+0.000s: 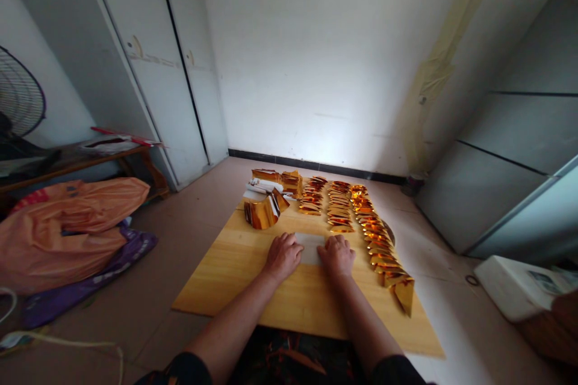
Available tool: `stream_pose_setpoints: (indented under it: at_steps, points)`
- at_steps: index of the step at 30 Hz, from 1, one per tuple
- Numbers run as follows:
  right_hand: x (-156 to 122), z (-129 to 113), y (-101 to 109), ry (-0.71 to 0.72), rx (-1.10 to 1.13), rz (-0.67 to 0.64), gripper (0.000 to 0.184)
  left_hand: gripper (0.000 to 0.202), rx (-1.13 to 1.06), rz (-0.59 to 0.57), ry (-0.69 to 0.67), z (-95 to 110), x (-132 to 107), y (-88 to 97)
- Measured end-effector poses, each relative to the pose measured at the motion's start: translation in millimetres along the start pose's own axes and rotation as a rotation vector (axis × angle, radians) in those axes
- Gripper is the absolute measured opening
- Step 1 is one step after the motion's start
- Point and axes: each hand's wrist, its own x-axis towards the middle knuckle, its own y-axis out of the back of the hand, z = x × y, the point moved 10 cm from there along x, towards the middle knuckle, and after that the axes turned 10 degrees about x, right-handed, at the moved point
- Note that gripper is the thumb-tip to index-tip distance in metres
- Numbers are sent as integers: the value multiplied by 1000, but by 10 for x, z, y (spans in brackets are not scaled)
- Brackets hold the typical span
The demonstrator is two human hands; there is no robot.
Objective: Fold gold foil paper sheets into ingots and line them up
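Observation:
Both my hands rest on a pale sheet of paper (310,246) lying on a yellow wooden board (235,264). My left hand (283,254) presses the sheet's left edge with curled fingers. My right hand (337,254) presses the right edge the same way. Beyond the sheet lie rows of folded gold foil pieces (338,207), with one long row (382,246) running down the right side of the board. A fanned bundle of gold foil sheets (262,212) stands at the board's far left, next to stacked gold and white sheets (275,180).
An orange plastic bag (67,225) on purple cloth lies on the floor at left, under a low wooden bench (90,159). A fan (18,99) stands at far left. White cabinet doors (149,60) and a wall lie ahead. A white device (519,286) sits at right.

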Motion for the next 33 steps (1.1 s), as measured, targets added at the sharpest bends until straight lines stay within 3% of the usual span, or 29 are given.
stream_pose_setpoints:
  at_steps: [10, 20, 33]
  points:
    - [64, 133, -10, -3, 69, -16, 19, 18, 45, -31, 1, 1, -3, -25]
    - [197, -178, -223, 182, 35, -93, 37, 25, 62, -131, -21, 4, 161, -69]
    - [99, -221, -151, 210, -21, -38, 20, 15, 65, -63, 47, 66, 30, 8]
